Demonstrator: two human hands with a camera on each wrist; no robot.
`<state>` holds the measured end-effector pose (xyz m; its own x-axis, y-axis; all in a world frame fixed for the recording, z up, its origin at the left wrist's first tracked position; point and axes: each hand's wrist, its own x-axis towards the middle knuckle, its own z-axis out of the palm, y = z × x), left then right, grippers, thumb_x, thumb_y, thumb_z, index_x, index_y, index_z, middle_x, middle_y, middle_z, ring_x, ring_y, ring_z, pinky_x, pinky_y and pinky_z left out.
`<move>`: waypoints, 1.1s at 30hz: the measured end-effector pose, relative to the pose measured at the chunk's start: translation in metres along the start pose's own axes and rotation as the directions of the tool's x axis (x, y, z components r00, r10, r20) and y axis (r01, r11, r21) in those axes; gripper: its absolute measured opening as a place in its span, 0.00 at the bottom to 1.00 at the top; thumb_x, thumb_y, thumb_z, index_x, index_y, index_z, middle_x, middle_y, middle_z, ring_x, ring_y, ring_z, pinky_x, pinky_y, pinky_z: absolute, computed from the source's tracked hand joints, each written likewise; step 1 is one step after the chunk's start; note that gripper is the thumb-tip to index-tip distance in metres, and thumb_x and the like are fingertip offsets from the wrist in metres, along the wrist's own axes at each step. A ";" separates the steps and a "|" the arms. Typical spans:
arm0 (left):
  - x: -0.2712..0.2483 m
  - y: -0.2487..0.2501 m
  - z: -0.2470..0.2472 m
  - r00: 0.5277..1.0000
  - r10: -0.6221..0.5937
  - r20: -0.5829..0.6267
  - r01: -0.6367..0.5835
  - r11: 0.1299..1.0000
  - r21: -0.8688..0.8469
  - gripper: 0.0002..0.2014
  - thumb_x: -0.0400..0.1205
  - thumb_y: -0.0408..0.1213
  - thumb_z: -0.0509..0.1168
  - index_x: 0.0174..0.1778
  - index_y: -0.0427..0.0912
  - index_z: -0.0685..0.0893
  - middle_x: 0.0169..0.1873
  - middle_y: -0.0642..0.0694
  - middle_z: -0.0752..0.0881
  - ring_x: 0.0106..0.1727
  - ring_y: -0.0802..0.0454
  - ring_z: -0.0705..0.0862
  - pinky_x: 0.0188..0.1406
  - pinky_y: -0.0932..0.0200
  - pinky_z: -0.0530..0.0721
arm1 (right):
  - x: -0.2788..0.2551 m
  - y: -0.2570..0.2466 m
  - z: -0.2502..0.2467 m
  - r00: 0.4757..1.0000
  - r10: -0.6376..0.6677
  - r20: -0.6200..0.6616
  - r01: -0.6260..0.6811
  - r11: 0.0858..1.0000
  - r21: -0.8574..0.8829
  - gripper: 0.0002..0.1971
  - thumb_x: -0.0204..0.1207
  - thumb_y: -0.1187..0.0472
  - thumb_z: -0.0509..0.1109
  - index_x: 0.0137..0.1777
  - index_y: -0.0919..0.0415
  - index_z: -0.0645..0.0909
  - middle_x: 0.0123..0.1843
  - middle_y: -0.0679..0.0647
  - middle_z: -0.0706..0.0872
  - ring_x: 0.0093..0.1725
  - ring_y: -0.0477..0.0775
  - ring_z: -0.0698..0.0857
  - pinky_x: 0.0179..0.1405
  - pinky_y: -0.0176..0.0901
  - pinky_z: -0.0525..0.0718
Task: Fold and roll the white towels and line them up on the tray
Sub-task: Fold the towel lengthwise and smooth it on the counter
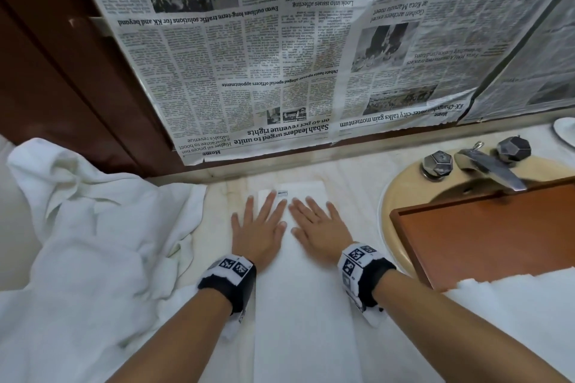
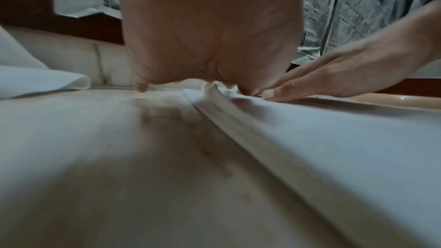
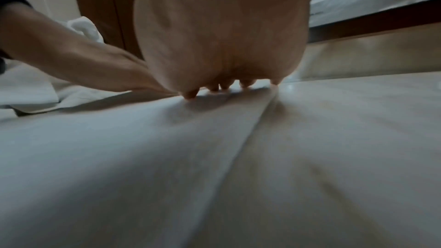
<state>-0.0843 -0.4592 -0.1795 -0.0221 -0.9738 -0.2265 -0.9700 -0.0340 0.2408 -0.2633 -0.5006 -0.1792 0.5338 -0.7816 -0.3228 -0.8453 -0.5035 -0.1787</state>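
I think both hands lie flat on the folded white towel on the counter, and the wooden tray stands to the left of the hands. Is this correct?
Not fully. The left hand and the right hand do lie flat on the folded towel, but the wooden tray stands to their right, over the sink. To their left lies a crumpled towel. The head view shows this.

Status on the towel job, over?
Left hand and right hand flat on folded towel. Not rolled. Tray bare. Towel heap left, clear.

White folded towel (image 1: pixel 306 289) and crumpled towels (image 1: pixel 93 242), reddish-brown wooden tray (image 1: pixel 485 233), black-and-white newsprint (image 1: pixel 280 56), black-and-white checked wristbands (image 1: pixel 231 272).
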 end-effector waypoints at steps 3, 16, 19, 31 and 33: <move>0.011 0.000 0.005 0.997 -0.071 0.034 0.070 0.997 0.015 0.28 0.89 0.60 0.38 0.86 0.65 0.40 0.86 0.63 0.35 0.87 0.41 0.36 0.83 0.31 0.44 | 0.012 0.002 -0.003 0.998 0.068 -0.009 -0.068 0.996 0.050 0.31 0.88 0.41 0.35 0.88 0.48 0.36 0.88 0.42 0.35 0.87 0.49 0.37 0.83 0.62 0.37; -0.101 -0.004 0.011 0.998 0.034 0.053 -0.029 0.995 -0.095 0.30 0.86 0.61 0.35 0.87 0.65 0.44 0.86 0.63 0.38 0.88 0.45 0.39 0.83 0.33 0.49 | -0.130 -0.038 0.034 0.988 0.154 0.016 -0.154 0.971 0.184 0.41 0.75 0.34 0.25 0.88 0.51 0.37 0.87 0.43 0.34 0.87 0.47 0.37 0.84 0.54 0.41; -0.118 -0.007 0.030 0.993 0.027 0.115 -0.030 0.999 0.024 0.34 0.80 0.66 0.27 0.86 0.66 0.38 0.84 0.68 0.34 0.88 0.45 0.36 0.82 0.33 0.43 | -0.141 -0.044 0.050 0.990 0.131 0.043 -0.135 0.985 0.110 0.43 0.73 0.33 0.21 0.87 0.53 0.32 0.85 0.45 0.29 0.83 0.44 0.30 0.83 0.54 0.37; -0.044 -0.008 0.007 0.970 -0.155 0.186 0.156 0.988 0.006 0.31 0.87 0.64 0.37 0.86 0.64 0.36 0.84 0.68 0.33 0.87 0.41 0.33 0.81 0.28 0.37 | -0.030 0.001 0.006 0.993 0.037 0.114 -0.037 0.999 0.001 0.32 0.90 0.44 0.38 0.87 0.56 0.32 0.87 0.49 0.30 0.87 0.48 0.34 0.85 0.54 0.39; -0.030 -0.009 0.003 0.969 -0.156 0.194 0.158 0.988 0.006 0.31 0.87 0.64 0.37 0.86 0.64 0.36 0.84 0.67 0.33 0.87 0.41 0.33 0.81 0.27 0.37 | -0.020 0.005 -0.001 0.993 0.043 0.108 -0.043 0.999 -0.004 0.32 0.90 0.43 0.38 0.87 0.56 0.32 0.88 0.49 0.31 0.87 0.47 0.35 0.86 0.55 0.39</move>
<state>-0.0754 -0.4293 -0.1782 0.0827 -0.8944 -0.4396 -0.9627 -0.1857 0.1968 -0.2783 -0.4884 -0.1728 0.4913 -0.7580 -0.4290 -0.8673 -0.4710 -0.1611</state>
